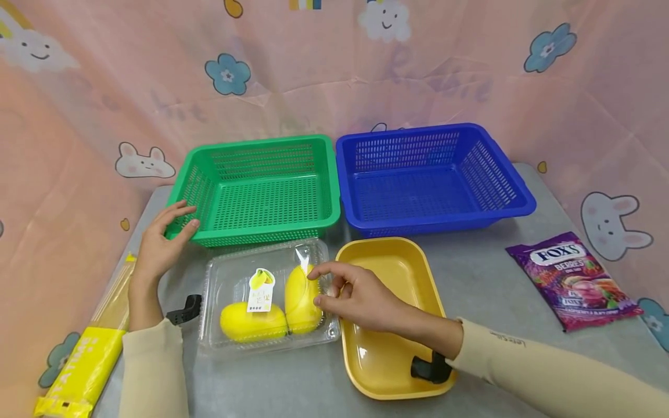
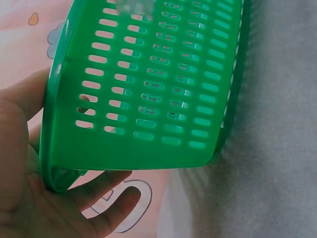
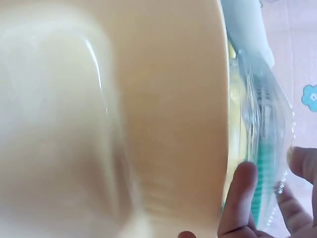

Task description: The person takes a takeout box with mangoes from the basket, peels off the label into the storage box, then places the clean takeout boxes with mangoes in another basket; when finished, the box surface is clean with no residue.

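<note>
The head view looked forward and down over the bench [image 1: 251, 383], far enough back to include the curtain [image 1: 334, 64]. The left wrist view, turned sideways, faced the outer wall of the green basket [image 1: 266, 232] from close by, sharing it with the head view. The right wrist view, also sideways, looked closely across the yellow tray [image 1: 387, 363] towards the clear box [image 1: 226, 276], both shared with the head view.
</note>
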Available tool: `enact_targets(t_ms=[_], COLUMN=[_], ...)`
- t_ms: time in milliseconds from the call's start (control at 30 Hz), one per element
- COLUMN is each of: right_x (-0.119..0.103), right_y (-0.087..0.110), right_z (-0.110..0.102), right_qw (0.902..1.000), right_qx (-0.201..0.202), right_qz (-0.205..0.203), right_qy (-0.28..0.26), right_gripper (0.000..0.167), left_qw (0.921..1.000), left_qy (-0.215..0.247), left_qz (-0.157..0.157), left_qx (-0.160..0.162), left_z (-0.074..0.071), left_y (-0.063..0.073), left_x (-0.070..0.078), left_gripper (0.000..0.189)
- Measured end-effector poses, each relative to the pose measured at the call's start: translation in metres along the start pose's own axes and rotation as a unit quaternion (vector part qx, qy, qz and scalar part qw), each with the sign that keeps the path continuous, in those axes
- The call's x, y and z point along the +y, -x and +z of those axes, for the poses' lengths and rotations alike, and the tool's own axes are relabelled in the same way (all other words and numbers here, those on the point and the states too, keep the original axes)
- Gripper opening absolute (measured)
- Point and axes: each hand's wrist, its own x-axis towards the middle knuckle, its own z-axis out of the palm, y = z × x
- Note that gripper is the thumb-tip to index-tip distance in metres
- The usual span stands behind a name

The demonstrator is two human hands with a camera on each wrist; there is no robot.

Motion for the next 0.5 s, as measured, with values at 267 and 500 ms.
enact_targets(t_ms=[267, 500], right_x=[-0.01, -0.016], right_y=[0.002, 0.0], right_z=[-0.008, -0.01], right_qw=[0.9803, 0.9485], right_qx=[-0.031, -0.034], right_qz=[-0.035, -0.067], right_qy=[0.192, 0.308], right_gripper=[0.043, 0.043], left_qw=[0.9999, 1.0], left_qy=[0.002, 0.001], left_qz=[-0.002, -0.001], left_qx=[-0.01, -0.006], left_z=[0.0, 0.0], left_y=[0.0, 0.001], left_x=[0.002, 0.001], left_gripper=[0.05, 0.05])
